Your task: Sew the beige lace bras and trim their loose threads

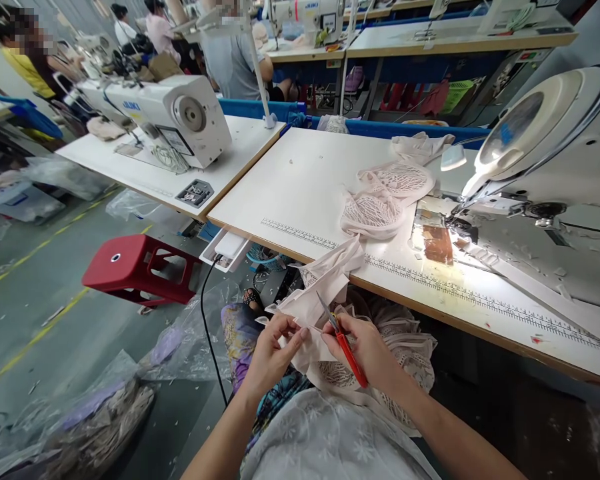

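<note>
Over my lap, just in front of the table edge, my left hand (279,347) pinches the edge of a pale pink bra (314,299). My right hand (363,347) grips small scissors with red handles (349,357); their metal blades point up and to the left over the fabric. The right fingertips also meet the fabric close to my left fingers. From my hands the bra runs up onto the table, where lace cups (373,213) lie beside the sewing machine. More lace pieces (405,337) are heaped on my lap, partly hidden by my right hand.
A lit sewing machine (555,167) stands on the white table (300,173) at the right. Another machine (180,120) is on the neighbouring table. At the left are a red stool (125,263) and plastic bags (100,427) on the floor. Several people sit farther back.
</note>
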### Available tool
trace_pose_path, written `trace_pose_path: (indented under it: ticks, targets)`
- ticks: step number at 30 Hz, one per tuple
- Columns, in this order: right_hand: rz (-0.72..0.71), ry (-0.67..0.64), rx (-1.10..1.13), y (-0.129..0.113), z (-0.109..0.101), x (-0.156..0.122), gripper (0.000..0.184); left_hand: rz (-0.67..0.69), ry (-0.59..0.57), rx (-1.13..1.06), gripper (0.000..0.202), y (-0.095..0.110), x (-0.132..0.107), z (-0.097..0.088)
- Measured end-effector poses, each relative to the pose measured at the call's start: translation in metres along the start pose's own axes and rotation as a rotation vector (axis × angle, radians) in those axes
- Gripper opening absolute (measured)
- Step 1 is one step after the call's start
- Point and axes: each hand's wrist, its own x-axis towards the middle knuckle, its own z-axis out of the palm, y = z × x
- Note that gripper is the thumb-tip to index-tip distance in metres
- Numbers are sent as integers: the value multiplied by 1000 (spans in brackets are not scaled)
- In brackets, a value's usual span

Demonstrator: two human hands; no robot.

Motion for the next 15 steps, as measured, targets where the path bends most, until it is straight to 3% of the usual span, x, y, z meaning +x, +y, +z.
trace_pose_path:
  ticks: [9, 15]
  targets:
    - [-44, -80, 207, 5, -16, -12, 14, 15, 76, -107, 37, -4, -13, 3]
    - [-90, -55, 138, 5, -24, -15, 17, 46, 56, -126, 29, 0, -22, 2]
